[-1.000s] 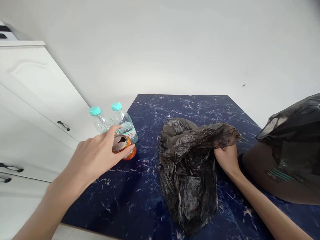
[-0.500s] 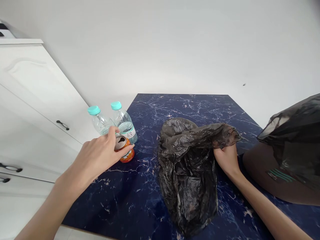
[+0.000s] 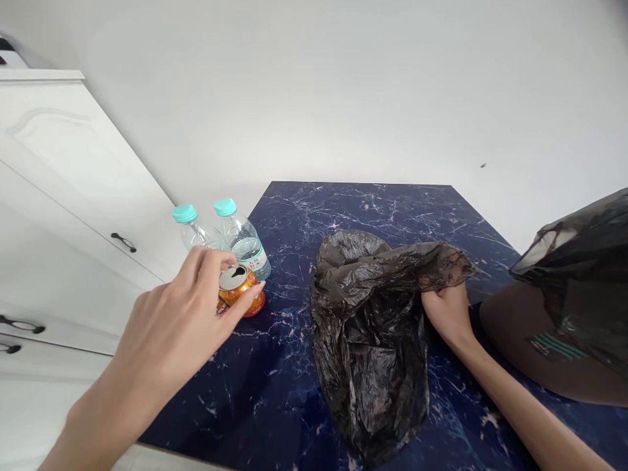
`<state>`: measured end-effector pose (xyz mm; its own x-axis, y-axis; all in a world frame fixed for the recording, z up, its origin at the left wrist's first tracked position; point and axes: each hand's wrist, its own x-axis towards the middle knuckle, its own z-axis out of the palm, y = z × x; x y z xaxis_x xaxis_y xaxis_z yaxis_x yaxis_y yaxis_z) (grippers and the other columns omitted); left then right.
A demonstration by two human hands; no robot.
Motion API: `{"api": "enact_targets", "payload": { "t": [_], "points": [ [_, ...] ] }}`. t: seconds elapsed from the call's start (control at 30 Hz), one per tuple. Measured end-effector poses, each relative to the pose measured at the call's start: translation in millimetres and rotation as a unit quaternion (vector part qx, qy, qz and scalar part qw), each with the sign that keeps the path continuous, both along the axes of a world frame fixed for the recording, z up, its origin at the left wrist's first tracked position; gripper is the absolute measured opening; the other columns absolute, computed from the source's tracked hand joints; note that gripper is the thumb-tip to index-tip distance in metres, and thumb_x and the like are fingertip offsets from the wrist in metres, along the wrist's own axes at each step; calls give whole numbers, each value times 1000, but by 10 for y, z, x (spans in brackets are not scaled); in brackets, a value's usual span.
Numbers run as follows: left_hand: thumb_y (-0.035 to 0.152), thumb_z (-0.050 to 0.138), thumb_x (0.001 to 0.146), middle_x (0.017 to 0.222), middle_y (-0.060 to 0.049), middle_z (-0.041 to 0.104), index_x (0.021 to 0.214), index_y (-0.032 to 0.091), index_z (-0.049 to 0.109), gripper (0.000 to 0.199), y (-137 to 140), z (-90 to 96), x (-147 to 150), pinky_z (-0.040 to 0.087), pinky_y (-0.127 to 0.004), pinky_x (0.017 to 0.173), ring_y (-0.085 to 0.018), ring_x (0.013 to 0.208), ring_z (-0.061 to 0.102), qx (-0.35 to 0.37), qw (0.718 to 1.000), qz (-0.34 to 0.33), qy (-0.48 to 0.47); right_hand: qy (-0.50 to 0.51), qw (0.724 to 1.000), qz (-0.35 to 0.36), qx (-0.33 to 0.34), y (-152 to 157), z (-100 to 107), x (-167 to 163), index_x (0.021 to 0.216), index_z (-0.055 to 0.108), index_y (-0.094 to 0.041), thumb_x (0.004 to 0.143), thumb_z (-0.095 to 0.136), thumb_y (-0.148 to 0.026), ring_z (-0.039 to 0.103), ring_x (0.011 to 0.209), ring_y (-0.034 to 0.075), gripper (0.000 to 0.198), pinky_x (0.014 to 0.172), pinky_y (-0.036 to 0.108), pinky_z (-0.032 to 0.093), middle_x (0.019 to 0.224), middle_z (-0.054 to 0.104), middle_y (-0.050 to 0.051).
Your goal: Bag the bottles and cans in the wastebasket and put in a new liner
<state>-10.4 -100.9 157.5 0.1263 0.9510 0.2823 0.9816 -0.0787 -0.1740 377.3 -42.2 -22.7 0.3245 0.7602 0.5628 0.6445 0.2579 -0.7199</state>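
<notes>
My left hand point(image 3: 181, 307) reaches in from the left, its fingers and thumb curled around an orange soda can point(image 3: 239, 291). The can's opened top faces up and looks slightly tilted toward my palm. Just behind it stand two clear plastic water bottles point(image 3: 249, 252) with turquoise caps; my hand partly hides the left one. On the right, my right hand point(image 3: 449, 311) grips the rim of a crumpled black plastic bag point(image 3: 377, 366). The bag's mouth is held partly open, and its rim covers some of my right fingers.
The things rest on a dark blue marble-patterned table point(image 3: 363, 203) against a white wall. A brown bin point(image 3: 510, 327) with a black liner stands at the right edge. White cabinets point(image 3: 73, 196) with black handles are at the left.
My left fingers have come down and closed around the can, and its top has leaned slightly left. My right hand and the bag look nearly unchanged.
</notes>
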Motion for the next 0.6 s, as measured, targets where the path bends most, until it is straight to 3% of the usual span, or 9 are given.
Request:
{"api": "enact_targets", "payload": {
  "t": [0.07, 0.13, 0.23, 0.37, 0.6],
  "points": [
    [65, 48, 104, 110, -8, 76, 113, 25, 65, 44, -74, -90, 28, 47, -35, 59, -25, 65, 71, -28, 996, -53, -59, 1, 1000, -2, 2, 10, -13, 2, 138, 63, -23, 97, 58, -37, 59, 134, 39, 44, 121, 66, 40, 139, 66, 16],
    [64, 51, 104, 102, -5, 79, 106, 26, 68, 41, -114, -227, 38, 49, -35, 61, -25, 69, 73, -105, 984, -96, -106, 0, 1000, 0, 1, 16, -27, 6, 139, 63, -23, 97, 58, -37, 58, 136, 40, 45, 121, 67, 40, 142, 65, 17],
    [56, 52, 104, 110, -7, 81, 109, 24, 71, 37, -123, -430, 35, 54, -37, 68, -28, 77, 77, -177, 971, -108, -116, -1, 1000, 7, 2, 18, -43, 14, 143, 62, -23, 96, 59, -37, 57, 138, 41, 49, 121, 66, 41, 146, 64, 18],
    [51, 51, 104, 118, -11, 80, 115, 22, 71, 37, -79, -553, 21, 55, -38, 70, -30, 84, 79, -195, 972, -88, -100, -4, 1000, 7, -2, 17, -64, 31, 146, 59, -23, 97, 59, -40, 57, 140, 40, 52, 122, 67, 40, 148, 63, 18],
    [51, 48, 105, 119, -12, 79, 117, 20, 70, 41, 11, -560, -6, 55, -40, 72, -28, 76, 76, -204, 971, -82, -97, -6, 999, 43, -19, 24, -35, 36, 140, 63, -20, 100, 59, -47, 59, 138, 39, 48, 120, 63, 44, 144, 67, 19]
  ]
}}
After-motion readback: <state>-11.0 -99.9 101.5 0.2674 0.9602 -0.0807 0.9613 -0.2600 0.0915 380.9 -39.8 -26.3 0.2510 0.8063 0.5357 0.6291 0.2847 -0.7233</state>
